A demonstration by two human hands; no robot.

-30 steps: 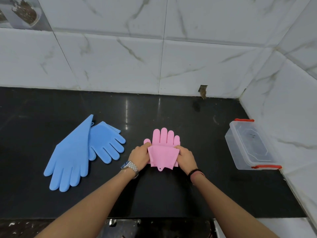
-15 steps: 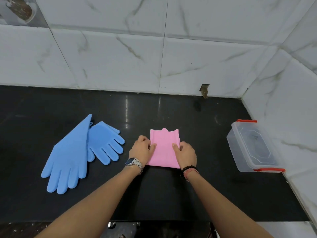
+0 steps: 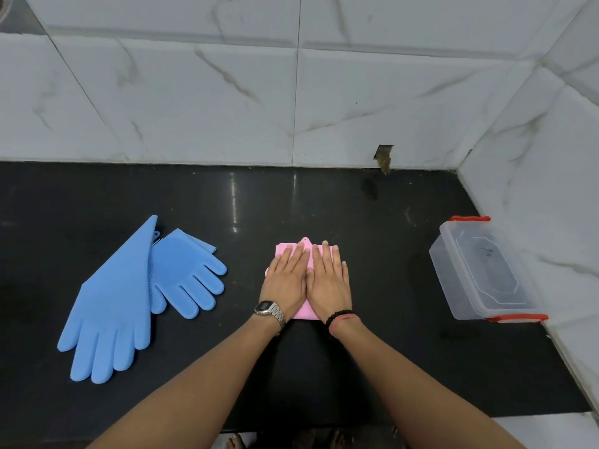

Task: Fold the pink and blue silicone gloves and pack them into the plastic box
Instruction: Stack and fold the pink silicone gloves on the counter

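The folded pink gloves (image 3: 282, 250) lie on the black counter at the centre, mostly covered by my hands. My left hand (image 3: 287, 280) and my right hand (image 3: 328, 280) press flat on top of them, side by side, fingers straight and pointing away from me. Only the far edge, a small hanging tab and a near corner of the pink show. Two blue gloves (image 3: 129, 293) lie unfolded and overlapping at the left, fingers toward me. The clear plastic box (image 3: 453, 286) with red clips stands at the right against the wall, its lid on.
The black counter (image 3: 389, 351) ends at white marble-tiled walls behind and to the right. A small hole in the tile (image 3: 384, 157) sits at the back wall's base. The counter's front edge runs below my forearms.
The pink gloves went from cuff half folded, fingers showing, to a flat folded packet. My hands moved from its side edges onto its top and now press flat.
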